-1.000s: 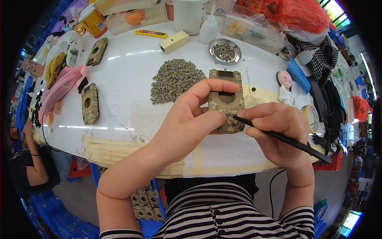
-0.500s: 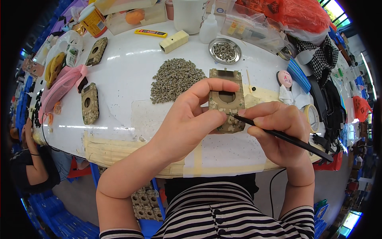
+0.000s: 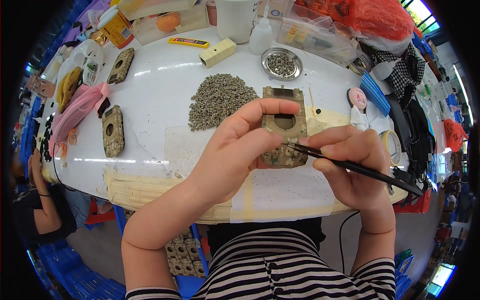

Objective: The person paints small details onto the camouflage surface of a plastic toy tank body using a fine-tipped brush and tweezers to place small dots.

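Observation:
My left hand [image 3: 235, 150] grips a flat camouflage-patterned plate [image 3: 286, 131] with a round hole in it, thumb and forefinger pinching its left side above the white table [image 3: 155, 95]. Gripped in my right hand [image 3: 350, 165] are black tweezers [image 3: 360, 170], whose tips touch the plate's lower middle. A heap of small camouflage pieces [image 3: 220, 100] lies just behind my left hand.
Two more camouflage plates [image 3: 113, 131] [image 3: 121, 65] lie at the left. A metal dish of small pieces [image 3: 282, 64], a white bottle [image 3: 261, 36], a cream block [image 3: 218, 52] and a yellow knife [image 3: 189, 42] stand at the back. Tape roll [image 3: 391, 148] at right; another person [image 3: 35, 200] sits at left.
The tweezers' tips shifted slightly up and left on the plate. My left thumb slid a little along the plate's edge. Otherwise nothing moved.

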### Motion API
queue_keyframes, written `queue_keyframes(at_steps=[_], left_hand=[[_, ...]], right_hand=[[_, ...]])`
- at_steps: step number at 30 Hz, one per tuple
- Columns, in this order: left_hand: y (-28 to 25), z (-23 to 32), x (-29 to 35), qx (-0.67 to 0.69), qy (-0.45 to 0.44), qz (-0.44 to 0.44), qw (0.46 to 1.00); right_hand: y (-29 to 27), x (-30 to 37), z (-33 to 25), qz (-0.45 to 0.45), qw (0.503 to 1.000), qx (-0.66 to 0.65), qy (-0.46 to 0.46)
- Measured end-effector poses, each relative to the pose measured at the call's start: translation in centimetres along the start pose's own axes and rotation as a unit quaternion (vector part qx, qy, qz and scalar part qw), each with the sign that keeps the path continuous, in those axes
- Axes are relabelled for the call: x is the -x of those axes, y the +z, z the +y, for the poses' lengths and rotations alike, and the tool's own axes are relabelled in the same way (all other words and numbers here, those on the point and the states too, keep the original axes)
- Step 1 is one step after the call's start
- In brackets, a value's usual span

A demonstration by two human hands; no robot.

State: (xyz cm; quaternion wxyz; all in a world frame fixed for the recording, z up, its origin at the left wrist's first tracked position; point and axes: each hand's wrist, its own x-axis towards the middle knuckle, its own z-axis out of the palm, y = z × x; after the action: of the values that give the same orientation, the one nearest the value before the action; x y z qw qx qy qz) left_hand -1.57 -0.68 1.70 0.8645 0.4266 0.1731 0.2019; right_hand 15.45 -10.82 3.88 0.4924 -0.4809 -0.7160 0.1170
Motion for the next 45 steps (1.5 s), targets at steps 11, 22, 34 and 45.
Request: queue_keyframes(at_steps=[11,22,34,45], left_hand=[[1.1,0.9,0.0,0.044,0.019,0.006,0.999],[0.7,0.4,-0.1,0.054,-0.004,0.020,0.998],[0.8,0.3,-0.1,0.055,-0.016,0.036,0.998],[0.8,0.3,-0.1,0.052,-0.018,0.032,0.998]], right_hand=[[-1.0,-0.1,0.6,0.056,0.982,-0.171,0.050],[-0.6,0.1,0.9,0.075,0.984,-0.140,0.077],[-1.4,-0.1,0.9,-0.021,0.998,-0.047,0.027],[-1.3,-0.1,0.8,-0.016,0.998,-0.055,0.031]])
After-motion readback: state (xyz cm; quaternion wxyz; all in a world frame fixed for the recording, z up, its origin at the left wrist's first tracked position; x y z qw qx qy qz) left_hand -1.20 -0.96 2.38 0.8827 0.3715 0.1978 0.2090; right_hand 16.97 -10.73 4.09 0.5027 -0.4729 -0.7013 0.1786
